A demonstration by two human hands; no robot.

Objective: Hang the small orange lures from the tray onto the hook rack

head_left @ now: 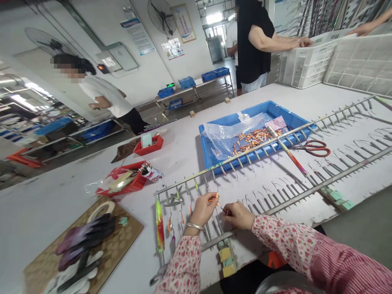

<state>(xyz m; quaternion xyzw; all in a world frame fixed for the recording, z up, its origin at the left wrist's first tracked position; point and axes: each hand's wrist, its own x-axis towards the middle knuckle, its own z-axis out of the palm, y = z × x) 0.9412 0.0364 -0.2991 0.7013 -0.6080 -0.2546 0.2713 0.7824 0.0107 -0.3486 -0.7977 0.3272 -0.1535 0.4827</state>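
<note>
Left hand (202,211): fingers pinched together on an orange piece (213,199), metal bangle at the wrist.
Right hand (239,215): fingers closed on a tiny dark-red bit (226,211), too small to identify, just beside the left hand.
Rack (337,178): metal, lying across the bench (61,196) under both hands, with rows of hooks; a long striped lure (159,224) hangs at its left end.
Lower left: gloves (82,241) on a wooden board (128,228).
Middle: red-handled scissors (312,148) beyond the rack, and a blue tray (235,113) holding orange pieces (254,141) and bubble wrap (223,136).
Left of the tray: red trays (148,145).
Far: a person in black (255,45) at a white crate (309,61), upper right; a person in white (107,96), upper left.
</note>
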